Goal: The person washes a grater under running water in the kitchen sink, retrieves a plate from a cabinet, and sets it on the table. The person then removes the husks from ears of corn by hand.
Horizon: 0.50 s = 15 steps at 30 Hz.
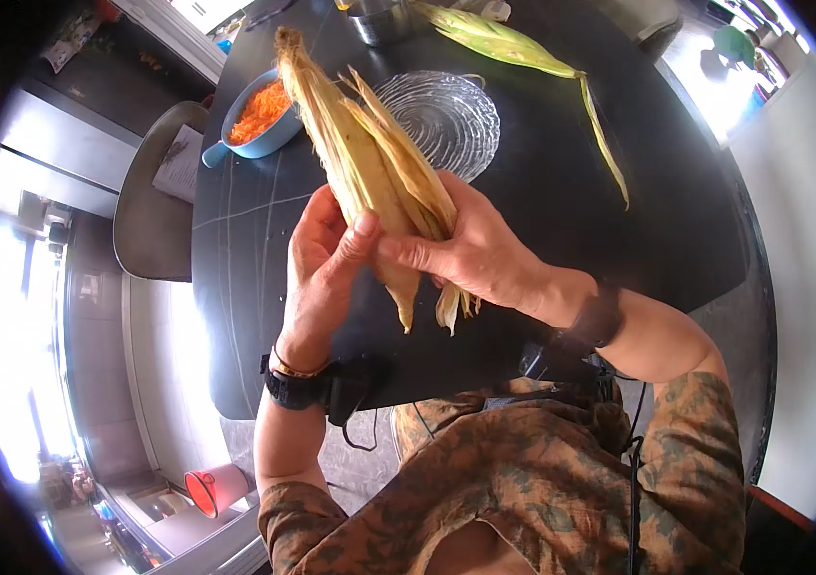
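Observation:
An ear of corn (362,158) in its pale yellow husk is held up above the near part of the dark table, its stalk end pointing away and to the left. My left hand (323,264) is closed around its left side, thumb on the husk. From the right, my right hand (480,244) grips the same ear, its thumb nearly meeting the left thumb. Some husk leaves stand loose along the right side and hang below the hands. Whatever is inside the husk is hidden.
Behind the corn lies a clear ribbed glass plate (465,115). A blue handled bowl (269,142) of shredded carrot stands at left. A greener ear of corn (504,40) and a dark metal pot (379,24) are at the back. A chair (154,220) stands beside the table's left edge.

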Each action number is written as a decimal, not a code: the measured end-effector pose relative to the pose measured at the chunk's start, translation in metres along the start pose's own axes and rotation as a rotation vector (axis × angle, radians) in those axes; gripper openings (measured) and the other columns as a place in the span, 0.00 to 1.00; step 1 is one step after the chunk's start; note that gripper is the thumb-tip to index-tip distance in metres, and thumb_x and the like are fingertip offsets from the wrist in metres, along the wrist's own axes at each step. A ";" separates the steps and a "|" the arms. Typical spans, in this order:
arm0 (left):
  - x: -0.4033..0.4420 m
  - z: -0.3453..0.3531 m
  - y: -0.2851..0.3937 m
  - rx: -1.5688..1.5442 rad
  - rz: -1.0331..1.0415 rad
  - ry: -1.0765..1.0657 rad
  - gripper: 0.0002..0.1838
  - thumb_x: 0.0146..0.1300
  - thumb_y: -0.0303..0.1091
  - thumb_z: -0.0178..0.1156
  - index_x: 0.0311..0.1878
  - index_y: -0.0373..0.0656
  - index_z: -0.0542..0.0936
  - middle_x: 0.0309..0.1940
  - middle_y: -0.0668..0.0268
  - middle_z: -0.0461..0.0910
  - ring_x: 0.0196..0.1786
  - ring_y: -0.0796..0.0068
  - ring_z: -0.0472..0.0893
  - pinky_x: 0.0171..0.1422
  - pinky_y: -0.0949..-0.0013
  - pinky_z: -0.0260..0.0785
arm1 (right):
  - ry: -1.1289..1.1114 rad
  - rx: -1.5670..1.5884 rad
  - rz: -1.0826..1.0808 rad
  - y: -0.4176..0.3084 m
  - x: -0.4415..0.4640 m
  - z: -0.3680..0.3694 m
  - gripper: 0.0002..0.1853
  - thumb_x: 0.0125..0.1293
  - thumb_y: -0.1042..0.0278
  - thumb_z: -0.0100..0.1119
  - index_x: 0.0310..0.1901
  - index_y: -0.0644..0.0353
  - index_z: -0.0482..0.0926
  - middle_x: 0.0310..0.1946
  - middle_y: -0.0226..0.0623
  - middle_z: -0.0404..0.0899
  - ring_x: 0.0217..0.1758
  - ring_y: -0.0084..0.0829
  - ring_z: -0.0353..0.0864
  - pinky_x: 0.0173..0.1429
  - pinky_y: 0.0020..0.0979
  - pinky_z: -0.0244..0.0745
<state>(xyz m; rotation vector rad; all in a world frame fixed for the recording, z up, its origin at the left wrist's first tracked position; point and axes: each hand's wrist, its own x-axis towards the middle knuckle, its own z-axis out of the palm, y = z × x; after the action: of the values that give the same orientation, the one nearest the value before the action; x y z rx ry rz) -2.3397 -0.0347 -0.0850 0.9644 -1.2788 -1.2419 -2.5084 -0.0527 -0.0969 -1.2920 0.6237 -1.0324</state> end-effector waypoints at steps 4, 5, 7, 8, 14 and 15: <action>-0.001 -0.004 0.002 -0.124 -0.063 -0.011 0.24 0.69 0.44 0.50 0.58 0.33 0.68 0.46 0.62 0.77 0.47 0.77 0.77 0.50 0.74 0.70 | -0.076 0.201 0.097 -0.018 -0.001 -0.002 0.19 0.64 0.59 0.61 0.48 0.65 0.69 0.28 0.29 0.73 0.23 0.16 0.71 0.25 0.19 0.68; -0.001 -0.005 0.003 -0.172 -0.069 -0.020 0.24 0.70 0.44 0.49 0.58 0.33 0.68 0.46 0.62 0.77 0.47 0.77 0.77 0.49 0.74 0.71 | -0.064 0.178 0.088 -0.016 -0.001 -0.002 0.18 0.65 0.60 0.59 0.48 0.64 0.70 0.26 0.28 0.73 0.21 0.15 0.70 0.22 0.18 0.66; -0.002 -0.003 0.004 -0.224 -0.088 0.008 0.23 0.71 0.43 0.46 0.58 0.33 0.67 0.47 0.61 0.77 0.47 0.75 0.77 0.49 0.73 0.71 | -0.044 0.121 0.085 -0.016 0.000 -0.002 0.17 0.66 0.60 0.58 0.48 0.64 0.70 0.24 0.27 0.72 0.18 0.14 0.68 0.20 0.18 0.64; -0.001 -0.003 0.002 -0.243 -0.090 0.023 0.23 0.71 0.43 0.45 0.59 0.33 0.67 0.47 0.61 0.77 0.47 0.75 0.77 0.49 0.73 0.71 | -0.035 0.087 0.090 -0.017 0.000 -0.002 0.16 0.66 0.61 0.58 0.47 0.64 0.71 0.24 0.26 0.72 0.19 0.14 0.69 0.20 0.18 0.65; -0.001 -0.013 -0.008 -0.341 -0.177 -0.001 0.22 0.71 0.41 0.45 0.59 0.34 0.66 0.47 0.60 0.76 0.45 0.75 0.78 0.47 0.72 0.72 | -0.018 -0.002 0.080 -0.017 0.001 -0.006 0.11 0.66 0.65 0.56 0.44 0.64 0.73 0.20 0.25 0.71 0.18 0.14 0.69 0.20 0.19 0.64; -0.001 -0.013 -0.007 -0.334 -0.198 -0.009 0.22 0.71 0.41 0.45 0.59 0.34 0.65 0.46 0.60 0.76 0.45 0.75 0.78 0.47 0.72 0.72 | -0.009 -0.013 0.078 -0.016 0.001 -0.006 0.10 0.66 0.66 0.56 0.43 0.64 0.74 0.20 0.25 0.71 0.18 0.14 0.69 0.20 0.19 0.64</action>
<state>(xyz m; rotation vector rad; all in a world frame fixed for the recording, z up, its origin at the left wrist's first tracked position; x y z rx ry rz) -2.3277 -0.0362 -0.0932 0.8555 -0.9575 -1.5577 -2.5171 -0.0557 -0.0824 -1.2729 0.6694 -0.9595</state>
